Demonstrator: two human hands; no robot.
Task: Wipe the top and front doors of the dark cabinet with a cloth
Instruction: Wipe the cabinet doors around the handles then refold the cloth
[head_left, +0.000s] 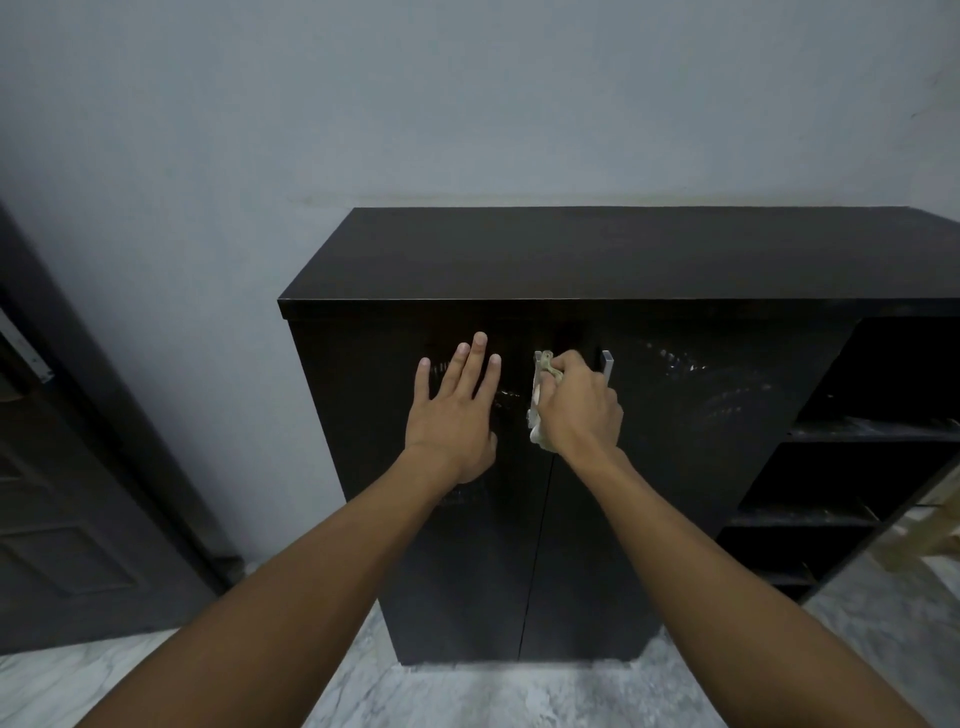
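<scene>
The dark cabinet (623, 249) stands against the pale wall, its two front doors closed. My left hand (457, 410) lies flat on the left door (374, 467), fingers straight and spread. My right hand (576, 405) grips a bunched pale cloth (537, 431) and holds it around the left door's silver handle (536, 364), by the seam between the doors. The right door's handle (607, 366) shows just beside my knuckles. Wet streaks glint on the right door (691, 395).
Open dark shelves (857, 431) fill the cabinet's right section. A dark room door (78, 493) stands at the left. The floor (467, 691) is grey marble. A light wooden object (930, 530) pokes in at the right edge.
</scene>
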